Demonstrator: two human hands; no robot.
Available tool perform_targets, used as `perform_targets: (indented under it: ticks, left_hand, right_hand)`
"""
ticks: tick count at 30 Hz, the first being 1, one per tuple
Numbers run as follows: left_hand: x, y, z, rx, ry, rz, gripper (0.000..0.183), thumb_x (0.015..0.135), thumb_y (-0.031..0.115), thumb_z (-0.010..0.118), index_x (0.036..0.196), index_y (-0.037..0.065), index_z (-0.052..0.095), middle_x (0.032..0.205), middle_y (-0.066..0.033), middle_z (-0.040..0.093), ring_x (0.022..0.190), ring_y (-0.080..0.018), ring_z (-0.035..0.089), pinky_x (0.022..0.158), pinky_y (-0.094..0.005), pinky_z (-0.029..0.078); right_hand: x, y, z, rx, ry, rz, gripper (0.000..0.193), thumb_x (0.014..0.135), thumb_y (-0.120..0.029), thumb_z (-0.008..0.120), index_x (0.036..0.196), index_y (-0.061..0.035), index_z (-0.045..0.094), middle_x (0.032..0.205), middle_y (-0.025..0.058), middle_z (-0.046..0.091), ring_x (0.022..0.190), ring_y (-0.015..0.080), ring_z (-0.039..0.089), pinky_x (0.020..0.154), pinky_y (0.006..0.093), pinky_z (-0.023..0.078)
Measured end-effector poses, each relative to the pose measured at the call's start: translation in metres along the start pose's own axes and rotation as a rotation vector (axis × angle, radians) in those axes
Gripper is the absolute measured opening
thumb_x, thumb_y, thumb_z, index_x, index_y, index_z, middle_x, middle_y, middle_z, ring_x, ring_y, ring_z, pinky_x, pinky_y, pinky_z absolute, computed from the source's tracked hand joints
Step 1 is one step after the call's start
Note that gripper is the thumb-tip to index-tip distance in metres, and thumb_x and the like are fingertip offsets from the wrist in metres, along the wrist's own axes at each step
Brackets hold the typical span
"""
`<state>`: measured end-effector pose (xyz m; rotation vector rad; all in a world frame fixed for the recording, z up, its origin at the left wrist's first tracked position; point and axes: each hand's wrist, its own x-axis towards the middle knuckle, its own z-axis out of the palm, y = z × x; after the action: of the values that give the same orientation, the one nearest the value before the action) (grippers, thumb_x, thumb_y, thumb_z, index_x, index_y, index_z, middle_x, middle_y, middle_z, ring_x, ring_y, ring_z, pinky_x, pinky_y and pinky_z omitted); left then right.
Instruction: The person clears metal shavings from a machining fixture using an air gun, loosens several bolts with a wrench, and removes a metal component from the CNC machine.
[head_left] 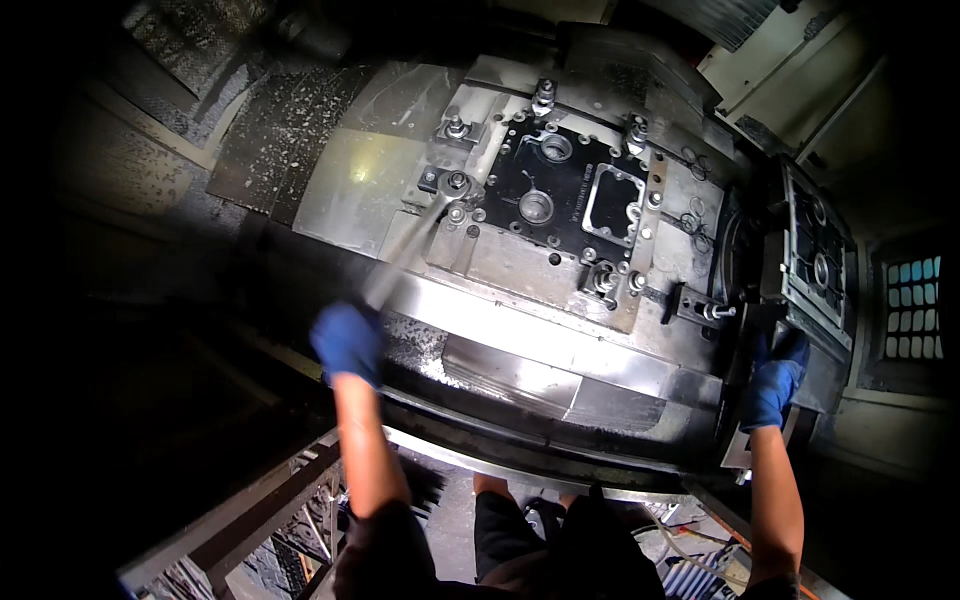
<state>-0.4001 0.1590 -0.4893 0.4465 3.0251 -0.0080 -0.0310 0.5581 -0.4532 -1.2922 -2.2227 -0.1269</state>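
Inside a machine, my left hand (348,345) in a blue glove is closed round the near end of a long wrench (405,255), both smeared by motion. The wrench's head sits over the nut of a clamp bolt (457,181) at the left side of a dark metal plate (545,185). Round openings and a rectangular one show in this plate, which lies on a grey fixture (490,252). My right hand (774,382), also blue-gloved, is against the near end of a second, upright fixture (812,310); its fingers are in shadow and hard to read.
Other clamp bolts (602,280) stand up round the plate. A small block with a bolt (703,308) lies right of the fixture. Loose wire-like rings (696,222) rest nearby. The machine's front rim (540,470) runs between my body and the fixture.
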Motion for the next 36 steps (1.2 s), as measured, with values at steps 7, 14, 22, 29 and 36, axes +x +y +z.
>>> perform_targets:
  ticks: [7,14,22,29,36]
  left_hand:
    - [-0.188,0.090,0.030,-0.286,-0.250,-0.338,0.039,0.080,0.048,0.059,0.084,0.010,0.067,0.077,-0.0192,0.065,0.077,-0.0397,0.063,0.070,-0.0466,0.051]
    - [-0.121,0.035,-0.014,-0.217,0.187,0.033,0.030,0.063,0.036,0.079,0.070,0.009,0.067,0.070,-0.0147,0.062,0.064,-0.0352,0.060,0.059,-0.0422,0.048]
    - [-0.024,0.061,-0.036,0.090,-0.054,0.304,0.029,0.086,0.036,0.055,0.074,0.014,0.069,0.077,-0.0128,0.066,0.072,-0.0336,0.064,0.063,-0.0443,0.050]
    - [0.069,0.071,-0.009,0.166,-0.191,0.509,0.026,0.078,0.037,0.061,0.089,0.014,0.068,0.092,-0.0111,0.067,0.086,-0.0308,0.064,0.075,-0.0432,0.050]
    - [0.111,0.104,-0.017,0.005,-0.053,0.586,0.035,0.072,0.045,0.069,0.076,0.010,0.068,0.081,-0.0121,0.067,0.079,-0.0312,0.065,0.066,-0.0431,0.051]
  right_hand:
    - [0.005,-0.021,-0.018,-0.173,-0.165,0.063,0.081,0.079,-0.048,0.064,0.134,0.0049,0.038,0.135,0.0260,0.042,0.129,0.0393,0.034,0.109,0.0464,0.023]
    - [-0.004,-0.004,0.004,-0.221,-0.055,0.107,0.083,0.078,-0.050,0.059,0.137,0.0026,0.033,0.139,0.0236,0.037,0.132,0.0396,0.030,0.109,0.0524,0.019]
    - [-0.005,0.000,0.007,-0.274,-0.054,0.119,0.083,0.076,-0.051,0.060,0.134,0.0028,0.037,0.137,0.0244,0.040,0.130,0.0394,0.034,0.107,0.0538,0.023]
    - [-0.007,0.010,0.009,-0.318,-0.016,0.071,0.081,0.076,-0.050,0.064,0.132,0.0027,0.041,0.132,0.0231,0.046,0.126,0.0387,0.040,0.105,0.0517,0.027]
    - [-0.007,0.008,0.011,-0.286,0.027,0.034,0.078,0.075,-0.048,0.066,0.130,0.0028,0.043,0.130,0.0229,0.048,0.123,0.0388,0.042,0.104,0.0491,0.030]
